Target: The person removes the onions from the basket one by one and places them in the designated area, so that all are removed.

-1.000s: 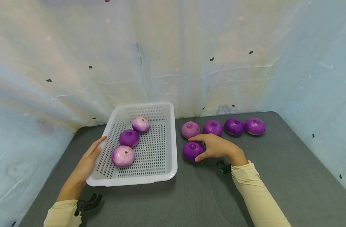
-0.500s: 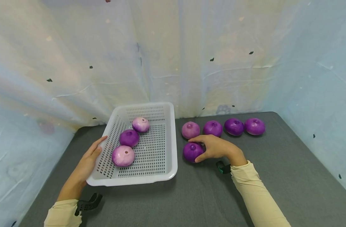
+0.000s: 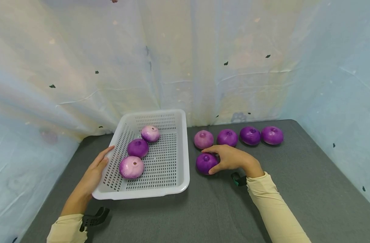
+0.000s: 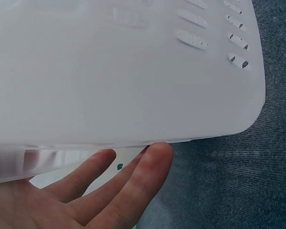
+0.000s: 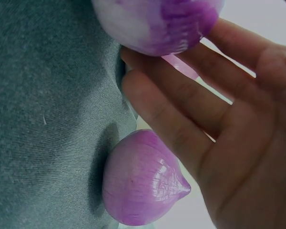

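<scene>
My right hand [image 3: 232, 158] grips a dark purple onion [image 3: 204, 163] on the grey table, thumb at its near side and index finger at its far side. In the right wrist view that onion [image 5: 157, 24] shows a pale, glossy lower side against the fingers [image 5: 157, 98]. My left hand [image 3: 94, 172] rests along the left side of a white slotted plastic basket [image 3: 187, 155]. In the left wrist view, its fingers [image 4: 143, 181] are extended at the rim of the basket [image 4: 109, 95]. Three onions lie inside: one pale [image 3: 131, 167], one dark purple [image 3: 137, 147], one pale and smaller [image 3: 150, 133].
Behind my right hand, several onions stand in a row: a pinkish one [image 3: 203, 139], a purple one [image 3: 227, 137], a darker one [image 3: 250, 135] and another purple one [image 3: 272, 135]. A patterned curtain [image 3: 179, 60] hangs behind the grey table [image 3: 294, 175].
My right hand and the onion in it have shifted very slightly toward the near side of the table. The left hand and the basket stay where they were.
</scene>
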`<state>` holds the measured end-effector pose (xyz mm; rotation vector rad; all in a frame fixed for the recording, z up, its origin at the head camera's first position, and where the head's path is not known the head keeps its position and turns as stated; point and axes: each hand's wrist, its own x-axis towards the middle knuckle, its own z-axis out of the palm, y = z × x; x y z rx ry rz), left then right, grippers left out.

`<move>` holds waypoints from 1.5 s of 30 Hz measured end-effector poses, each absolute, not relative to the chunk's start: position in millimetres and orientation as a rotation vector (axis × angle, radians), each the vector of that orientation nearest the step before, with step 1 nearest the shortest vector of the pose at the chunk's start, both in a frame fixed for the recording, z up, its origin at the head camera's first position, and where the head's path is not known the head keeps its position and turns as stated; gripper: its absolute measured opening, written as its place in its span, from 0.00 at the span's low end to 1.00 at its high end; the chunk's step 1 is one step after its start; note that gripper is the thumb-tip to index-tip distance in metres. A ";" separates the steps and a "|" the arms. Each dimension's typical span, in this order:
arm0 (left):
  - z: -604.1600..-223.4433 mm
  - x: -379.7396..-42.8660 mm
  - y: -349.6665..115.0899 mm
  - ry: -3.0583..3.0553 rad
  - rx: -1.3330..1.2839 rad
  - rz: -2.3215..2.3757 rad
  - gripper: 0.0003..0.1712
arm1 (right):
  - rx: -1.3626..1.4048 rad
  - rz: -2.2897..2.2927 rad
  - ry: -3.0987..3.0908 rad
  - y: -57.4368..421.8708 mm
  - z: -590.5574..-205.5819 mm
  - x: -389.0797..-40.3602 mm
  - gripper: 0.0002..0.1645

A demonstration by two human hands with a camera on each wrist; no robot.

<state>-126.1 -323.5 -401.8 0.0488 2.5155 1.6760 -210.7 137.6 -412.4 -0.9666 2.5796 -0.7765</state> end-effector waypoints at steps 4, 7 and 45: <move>-402.5 -125.9 -324.3 2.503 0.048 1.689 0.31 | -0.971 -0.773 2.573 137.6 -412.6 -210.8 0.47; -403.0 -126.1 -324.8 2.505 0.051 1.689 0.31 | -0.967 -0.769 2.566 137.8 -412.4 -210.7 0.47; -403.2 -125.6 -323.9 2.499 0.074 1.702 0.31 | -0.974 -0.759 2.576 143.4 -409.9 -212.2 0.48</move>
